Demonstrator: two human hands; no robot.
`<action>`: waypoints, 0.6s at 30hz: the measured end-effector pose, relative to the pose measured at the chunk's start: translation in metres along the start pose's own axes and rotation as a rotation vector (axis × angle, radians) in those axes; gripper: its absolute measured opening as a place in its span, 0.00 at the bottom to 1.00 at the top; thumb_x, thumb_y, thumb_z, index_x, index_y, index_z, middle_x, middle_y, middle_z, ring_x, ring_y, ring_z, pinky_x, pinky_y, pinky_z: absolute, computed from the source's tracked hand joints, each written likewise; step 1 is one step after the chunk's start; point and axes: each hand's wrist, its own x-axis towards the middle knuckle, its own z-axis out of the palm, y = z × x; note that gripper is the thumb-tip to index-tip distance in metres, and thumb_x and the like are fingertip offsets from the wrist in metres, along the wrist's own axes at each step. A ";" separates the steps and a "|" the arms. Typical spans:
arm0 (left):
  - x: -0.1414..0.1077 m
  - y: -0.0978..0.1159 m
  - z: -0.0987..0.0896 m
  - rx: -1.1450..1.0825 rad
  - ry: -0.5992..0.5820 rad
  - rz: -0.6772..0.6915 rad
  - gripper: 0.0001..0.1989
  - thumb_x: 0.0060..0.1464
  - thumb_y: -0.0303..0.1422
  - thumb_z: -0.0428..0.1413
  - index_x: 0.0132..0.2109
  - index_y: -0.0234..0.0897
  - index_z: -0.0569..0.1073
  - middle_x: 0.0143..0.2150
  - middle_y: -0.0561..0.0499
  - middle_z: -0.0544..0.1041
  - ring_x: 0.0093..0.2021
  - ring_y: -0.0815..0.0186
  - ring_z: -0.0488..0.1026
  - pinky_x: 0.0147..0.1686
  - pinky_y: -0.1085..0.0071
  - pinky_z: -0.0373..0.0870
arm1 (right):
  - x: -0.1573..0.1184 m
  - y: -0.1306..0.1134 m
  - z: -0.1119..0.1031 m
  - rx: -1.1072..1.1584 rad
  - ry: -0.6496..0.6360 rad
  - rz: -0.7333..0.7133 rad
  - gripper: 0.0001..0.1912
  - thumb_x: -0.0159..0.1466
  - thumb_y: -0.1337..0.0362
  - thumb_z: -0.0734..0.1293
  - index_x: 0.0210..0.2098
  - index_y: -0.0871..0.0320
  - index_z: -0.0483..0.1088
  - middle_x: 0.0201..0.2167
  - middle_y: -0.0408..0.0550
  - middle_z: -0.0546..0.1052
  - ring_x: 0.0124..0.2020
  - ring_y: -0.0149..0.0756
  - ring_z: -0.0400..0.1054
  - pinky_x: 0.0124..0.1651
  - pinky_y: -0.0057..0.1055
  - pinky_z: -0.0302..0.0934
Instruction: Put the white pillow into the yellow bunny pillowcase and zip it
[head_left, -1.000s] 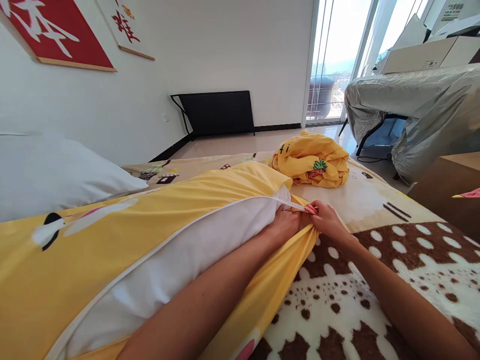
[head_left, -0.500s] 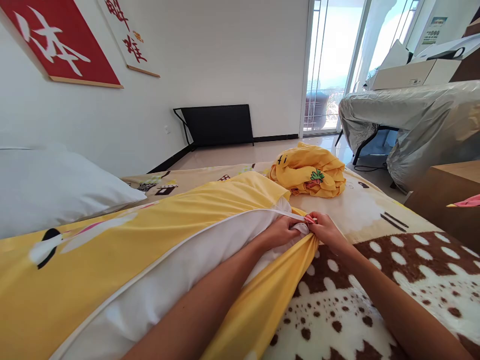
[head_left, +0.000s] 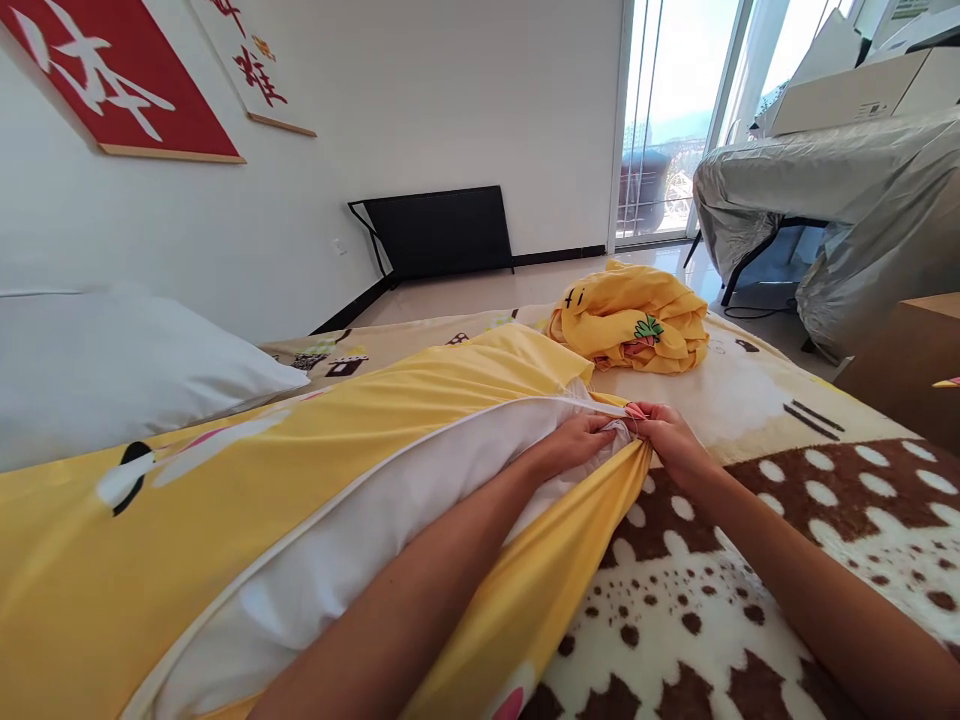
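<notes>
Left hand point(head_left: 579, 442) in the opening of the yellow cover point(head_left: 450, 375): white edge strip point(head_left: 517, 402) above, cover's yellow flap below, white filling point(head_left: 352, 560) underneath, so sideways room tight; upward open. Right hand point(head_left: 670, 437) close at the opening's far end, blocks left hand going right. Bundled yellow cloth point(head_left: 637, 325) stands just beyond both. Right hand could pass rightward, low over spotted blanket point(head_left: 810, 590) and beige sheet point(head_left: 742, 410); brown box point(head_left: 907, 370) stands farther right.

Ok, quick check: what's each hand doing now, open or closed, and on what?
Left hand: closed, apparently pinching bunched white cloth.
Right hand: closed, holding the edge of the yellow cover.
</notes>
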 end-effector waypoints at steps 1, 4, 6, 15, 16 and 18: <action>0.000 0.000 -0.001 0.016 -0.012 -0.010 0.16 0.56 0.32 0.48 0.48 0.33 0.75 0.48 0.50 0.78 0.46 0.64 0.72 0.51 0.70 0.65 | 0.000 -0.001 -0.001 -0.014 0.004 0.003 0.13 0.40 0.61 0.72 0.23 0.61 0.70 0.20 0.40 0.70 0.26 0.29 0.58 0.30 0.25 0.50; -0.002 0.002 -0.002 0.093 -0.049 -0.041 0.14 0.55 0.35 0.49 0.38 0.33 0.77 0.35 0.51 0.79 0.37 0.64 0.72 0.41 0.71 0.68 | 0.000 -0.001 -0.003 -0.078 -0.012 0.006 0.13 0.41 0.60 0.72 0.24 0.61 0.70 0.20 0.40 0.70 0.25 0.28 0.57 0.28 0.25 0.48; -0.003 0.003 -0.001 0.152 -0.064 -0.059 0.15 0.55 0.36 0.49 0.33 0.33 0.77 0.31 0.51 0.78 0.34 0.63 0.72 0.39 0.70 0.68 | 0.001 0.001 -0.004 -0.118 -0.021 -0.002 0.13 0.42 0.59 0.70 0.24 0.61 0.69 0.20 0.40 0.69 0.24 0.28 0.57 0.27 0.25 0.48; 0.005 0.005 0.006 0.202 0.014 -0.025 0.22 0.53 0.26 0.45 0.53 0.35 0.71 0.59 0.46 0.71 0.57 0.61 0.65 0.60 0.65 0.56 | 0.003 0.003 -0.009 -0.600 0.082 -0.278 0.11 0.50 0.58 0.63 0.23 0.60 0.69 0.19 0.42 0.67 0.24 0.29 0.55 0.25 0.25 0.48; 0.005 0.004 0.005 0.185 0.005 -0.025 0.21 0.51 0.25 0.45 0.51 0.34 0.73 0.56 0.46 0.73 0.55 0.61 0.67 0.58 0.67 0.58 | 0.002 0.002 -0.008 -0.638 0.087 -0.294 0.11 0.51 0.58 0.63 0.23 0.60 0.70 0.19 0.42 0.67 0.25 0.30 0.56 0.25 0.25 0.48; 0.005 0.003 0.002 0.147 -0.006 -0.033 0.18 0.51 0.26 0.45 0.45 0.32 0.74 0.50 0.46 0.77 0.49 0.62 0.70 0.53 0.68 0.63 | 0.000 0.000 -0.008 -0.671 0.087 -0.307 0.11 0.51 0.58 0.62 0.24 0.60 0.70 0.20 0.42 0.68 0.25 0.30 0.56 0.25 0.24 0.49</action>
